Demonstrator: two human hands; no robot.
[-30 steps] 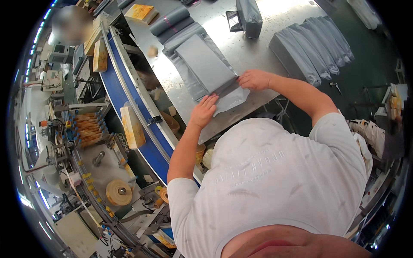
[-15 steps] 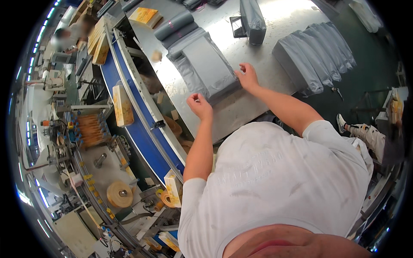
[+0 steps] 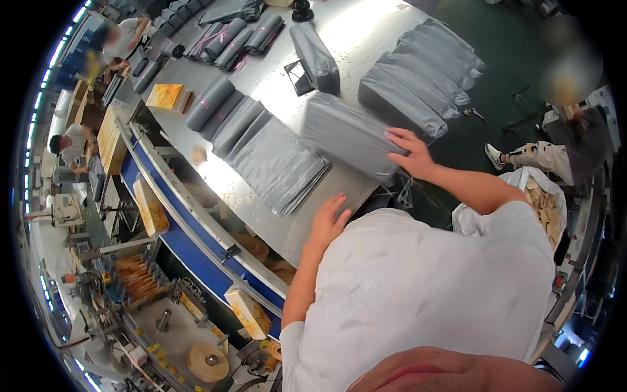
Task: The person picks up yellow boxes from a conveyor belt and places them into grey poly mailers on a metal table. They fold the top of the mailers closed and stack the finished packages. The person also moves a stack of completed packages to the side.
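A: What's the setting?
B: A workshop with a shiny metal table [image 3: 356, 46], dark green floor [image 3: 499, 62] to its right and a blue conveyor belt [image 3: 196, 258] to its left, where a patterned box [image 3: 150, 209] rides. Co-workers are at the far left; another person sits at the right.

A: What crowds the table?
B: A row of grey packages [image 3: 418, 78] at the right, an upright grey parcel [image 3: 316, 57] beside a dark-framed device [image 3: 299, 78] farther off, and grey rolls [image 3: 212, 104] at the far left, by a stack of flat grey bags [image 3: 274, 163].

A: And the wrapped package [image 3: 346, 134]?
B: Right of the bags, just beside the row. The right hand [image 3: 413, 155] lies on its near end, fingers spread; I can't tell if it grips. The left hand [image 3: 330, 221] is open, holding nothing, by the near edge.

A: What's different from half a second ago?
B: Then the package lay on the bags between both hands, the left one loosely curled. Now it's off to the right, and the bags' top shows.
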